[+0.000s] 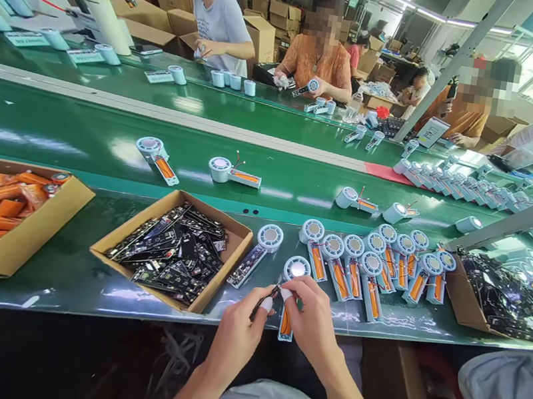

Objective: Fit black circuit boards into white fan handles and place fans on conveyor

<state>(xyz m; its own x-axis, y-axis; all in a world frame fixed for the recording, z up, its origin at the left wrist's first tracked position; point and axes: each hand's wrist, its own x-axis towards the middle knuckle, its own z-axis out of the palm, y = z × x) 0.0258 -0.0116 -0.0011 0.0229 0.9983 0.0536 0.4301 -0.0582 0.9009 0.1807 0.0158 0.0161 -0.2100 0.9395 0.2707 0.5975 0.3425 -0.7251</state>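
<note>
In front of me lies a light-blue handheld fan housing (296, 269), with an orange battery (285, 327) in its handle. Above that handle my left hand (244, 317) pinches a small black circuit board (260, 304), seen edge-on. My right hand (311, 314) meets it there, thumb and fingertips pressed together near the board's end; what they grip is too small to make out, possibly a wire. Just left lies another fan (270, 237) with a black board in its handle. Several fans with orange batteries (372, 297) are grouped to the right.
A cardboard box of black circuit boards (104, 248) stands left, with a box of orange batteries (45, 239) beyond it. Another box (465, 302) holds dark boards at right. Fans sit along the green conveyor belt (81, 123). A slanted metal post (527, 217) crosses the right side. Co-workers sit opposite.
</note>
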